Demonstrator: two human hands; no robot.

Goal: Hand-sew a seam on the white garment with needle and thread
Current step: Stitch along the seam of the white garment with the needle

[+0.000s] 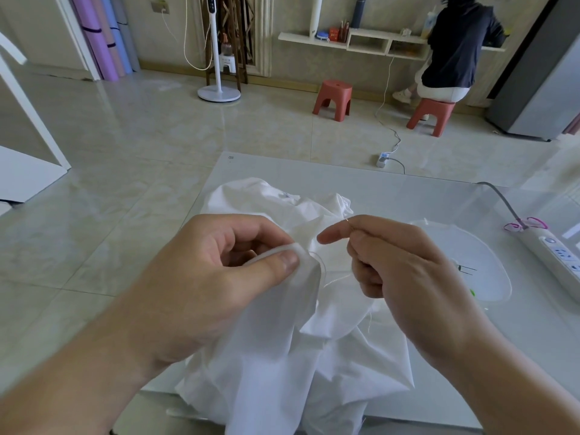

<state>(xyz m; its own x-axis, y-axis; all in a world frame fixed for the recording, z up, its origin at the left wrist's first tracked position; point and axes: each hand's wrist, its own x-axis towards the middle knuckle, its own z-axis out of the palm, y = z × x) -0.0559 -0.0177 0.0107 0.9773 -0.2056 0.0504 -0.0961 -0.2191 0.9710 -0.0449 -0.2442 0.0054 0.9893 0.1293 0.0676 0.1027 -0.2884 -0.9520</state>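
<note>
Spreading across the lower middle of the view, a pale glossy surface [392, 196] is carrying the crumpled white garment [282, 356], which is lying from the centre down toward six o'clock and hanging over the near edge. Sitting at three o'clock on the same surface, a white power strip [555, 255] is trailing a grey cable toward one o'clock, and a clear round plastic lid or tray [489, 271] is resting between it and the garment. At eight o'clock from the centre the left hand [219, 277] is lifting a fold of the fabric, with thumb and curled fingers pinching the cloth's edge. At four o'clock from the centre the right hand [401, 271] is curling closed, its thumb and forefinger pinching the needle [349, 221], whose thin tip is poking up toward twelve o'clock just above the fingertips. A fine thread [332, 281] is looping from the pinched fold across to the right hand. Far off at one o'clock, a person in dark clothing is sitting on a red stool [431, 116], facing a wall shelf [367, 43].
</note>
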